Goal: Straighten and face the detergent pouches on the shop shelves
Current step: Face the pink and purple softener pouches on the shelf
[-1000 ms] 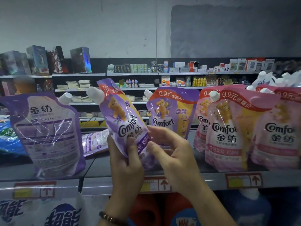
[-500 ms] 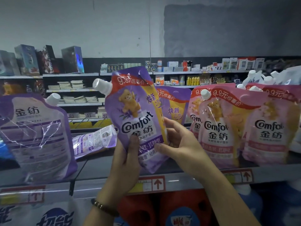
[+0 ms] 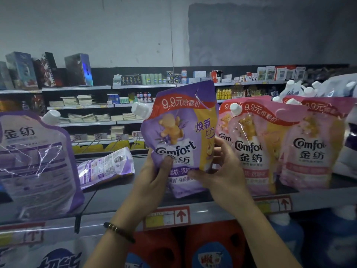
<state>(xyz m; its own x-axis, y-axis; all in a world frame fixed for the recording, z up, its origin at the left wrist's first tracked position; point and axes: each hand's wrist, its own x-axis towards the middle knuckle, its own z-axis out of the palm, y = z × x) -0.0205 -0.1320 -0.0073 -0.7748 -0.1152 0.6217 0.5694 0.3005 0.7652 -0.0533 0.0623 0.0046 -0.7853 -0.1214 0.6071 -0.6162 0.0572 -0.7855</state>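
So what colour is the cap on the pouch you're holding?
The purple pouch has a white cap; head view.

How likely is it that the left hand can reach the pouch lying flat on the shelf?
Probably yes, once freed: the left hand holds the upright purple pouch, but only bare shelf separates it from the flat pouch.

Left edge cuts back-facing pouch; right hand fingertips behind held pouch; far-shelf goods I can't read.
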